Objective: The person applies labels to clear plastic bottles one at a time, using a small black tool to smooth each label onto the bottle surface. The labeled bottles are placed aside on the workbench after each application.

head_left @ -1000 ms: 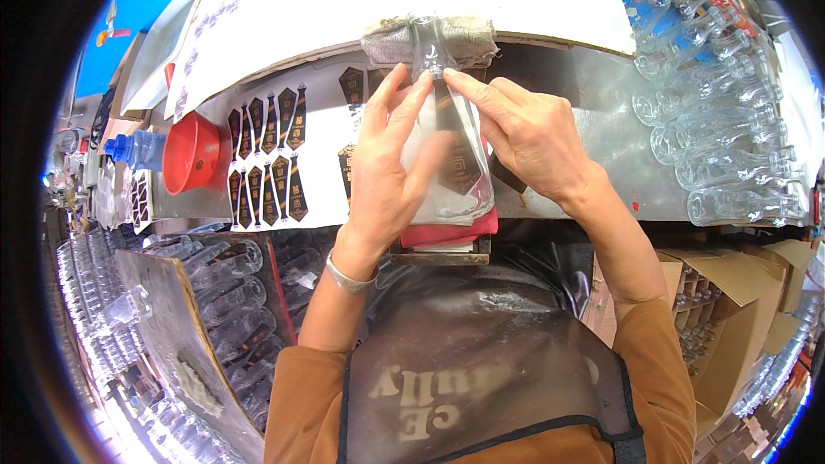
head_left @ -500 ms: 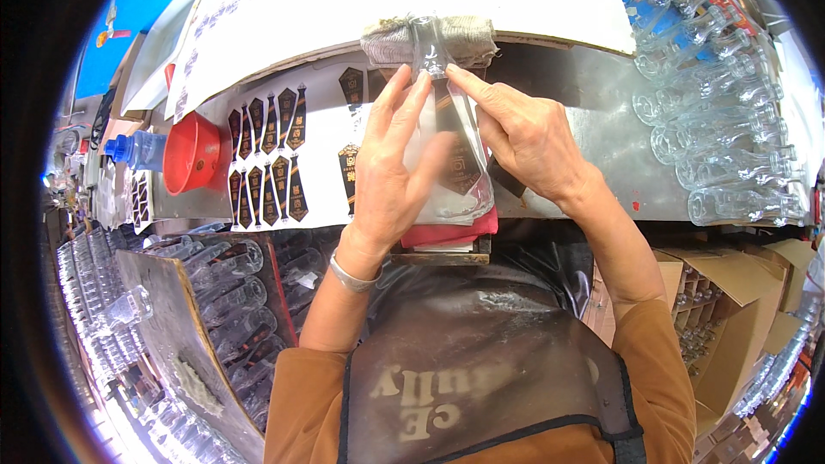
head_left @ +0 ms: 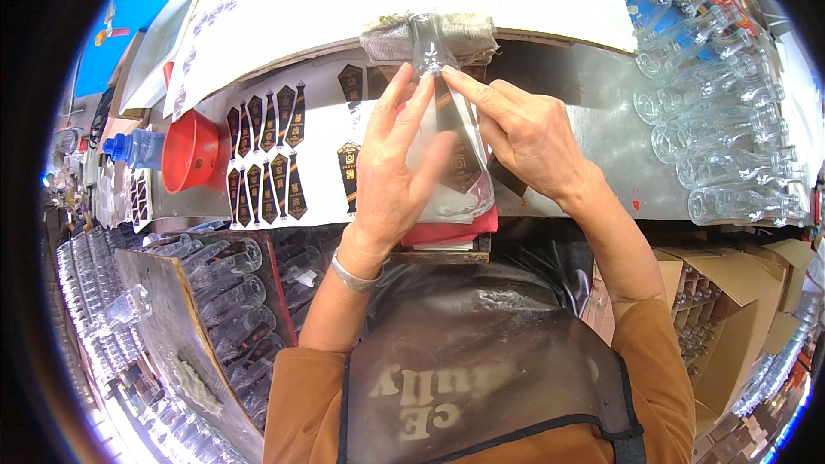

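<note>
A clear glass bottle [head_left: 425,39] lies in front of me, its neck pointing away and propped on a folded grey cloth [head_left: 475,37]. On its body is a dark tie-shaped label [head_left: 462,170] with gold print. My left hand [head_left: 391,150] is spread along the bottle's left side, fingertips at the shoulder, thumb blurred over the label. From the right, my right hand [head_left: 526,131] puts its outstretched index fingertip on the bottle near the label's narrow top; its other fingers are curled and partly hidden. Red cloth [head_left: 451,230] shows under the bottle's near end.
A white sheet [head_left: 322,189] to the left carries several tie-shaped labels. Beyond it stand a red bowl [head_left: 191,153] and a blue-capped plastic bottle [head_left: 142,149]. Glass bottles [head_left: 730,133] lie stacked at right. Below are a crate of bottles [head_left: 236,292] and a cardboard box [head_left: 730,318].
My right index fingertip has slid very slightly toward me and to the left on the bottle. The left hand is almost unmoved.
</note>
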{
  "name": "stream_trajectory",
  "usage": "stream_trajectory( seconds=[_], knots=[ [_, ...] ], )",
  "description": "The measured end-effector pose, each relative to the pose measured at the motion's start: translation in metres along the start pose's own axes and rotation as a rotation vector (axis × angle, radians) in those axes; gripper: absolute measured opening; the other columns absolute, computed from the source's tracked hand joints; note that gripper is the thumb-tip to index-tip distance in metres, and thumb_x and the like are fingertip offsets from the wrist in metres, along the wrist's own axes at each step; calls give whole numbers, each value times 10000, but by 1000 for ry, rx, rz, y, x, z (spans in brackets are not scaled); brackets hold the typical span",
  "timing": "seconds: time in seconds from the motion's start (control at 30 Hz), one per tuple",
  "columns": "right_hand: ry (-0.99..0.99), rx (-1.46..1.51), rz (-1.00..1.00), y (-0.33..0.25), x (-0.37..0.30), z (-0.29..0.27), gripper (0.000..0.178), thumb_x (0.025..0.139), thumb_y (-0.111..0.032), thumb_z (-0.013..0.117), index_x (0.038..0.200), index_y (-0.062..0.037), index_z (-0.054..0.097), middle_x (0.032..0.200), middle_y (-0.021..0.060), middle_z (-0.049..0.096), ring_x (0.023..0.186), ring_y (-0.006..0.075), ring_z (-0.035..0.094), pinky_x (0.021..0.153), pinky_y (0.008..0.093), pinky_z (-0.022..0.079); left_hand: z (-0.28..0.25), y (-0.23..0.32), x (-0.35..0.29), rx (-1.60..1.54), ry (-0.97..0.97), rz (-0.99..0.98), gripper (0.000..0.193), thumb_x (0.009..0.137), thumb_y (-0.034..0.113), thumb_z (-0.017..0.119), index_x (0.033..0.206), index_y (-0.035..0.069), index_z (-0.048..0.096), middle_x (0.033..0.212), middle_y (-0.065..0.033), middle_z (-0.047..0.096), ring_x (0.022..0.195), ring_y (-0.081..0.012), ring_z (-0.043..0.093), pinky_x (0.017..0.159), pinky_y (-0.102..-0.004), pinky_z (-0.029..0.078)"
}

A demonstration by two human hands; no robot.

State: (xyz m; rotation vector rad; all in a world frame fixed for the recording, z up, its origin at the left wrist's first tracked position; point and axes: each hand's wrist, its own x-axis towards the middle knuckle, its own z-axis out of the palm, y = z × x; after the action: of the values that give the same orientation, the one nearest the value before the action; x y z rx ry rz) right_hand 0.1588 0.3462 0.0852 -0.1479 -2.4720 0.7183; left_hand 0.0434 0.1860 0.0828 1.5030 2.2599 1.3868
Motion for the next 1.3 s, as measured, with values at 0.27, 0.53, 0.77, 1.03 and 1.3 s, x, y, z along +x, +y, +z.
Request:
stream_trajectory(
  seconds=[0.27,0.53,0.77,1.03,1.3],
  knots=[
    [322,976,822,56,-25,3,253,1014,-193,599,1157,7,663,902,45,681,831,107,633,766,261,523,-1,3,1,-13,0,-22,575,891,160,717,1424,33,543,1499,-254,447,1329,-395,512,1072,-441,456],
    [189,768,409,26,18,-8,343,905,-145,672,1212,4,639,1098,67,684,937,99,628,830,253,516,3,-4,-1,5,28,-11,700,887,174,717,1486,-30,418,1462,-263,484,1321,-387,519,1067,-440,451],
    [140,337,259,13,52,-15,294,915,-90,657,1201,-25,672,1060,37,699,976,109,635,887,274,526,7,-4,-2,-122,49,-48,828,873,140,743,1543,-35,289,1445,-267,497,1293,-362,544,1042,-431,472],
    [54,348,169,15,65,-21,282,898,-68,641,1173,-32,686,1049,59,707,940,116,644,859,269,523,7,-4,-3,-142,39,-47,850,904,155,737,1569,-8,235,1495,-243,461,1333,-332,511,1044,-444,482],
    [-54,101,-55,4,89,-30,297,851,-59,601,1133,-7,677,986,143,706,868,254,689,828,344,546,7,-2,-3,-146,51,-68,863,888,134,746,1569,-9,235,1493,-246,461,1338,-334,507,1044,-451,482]
  ],
)
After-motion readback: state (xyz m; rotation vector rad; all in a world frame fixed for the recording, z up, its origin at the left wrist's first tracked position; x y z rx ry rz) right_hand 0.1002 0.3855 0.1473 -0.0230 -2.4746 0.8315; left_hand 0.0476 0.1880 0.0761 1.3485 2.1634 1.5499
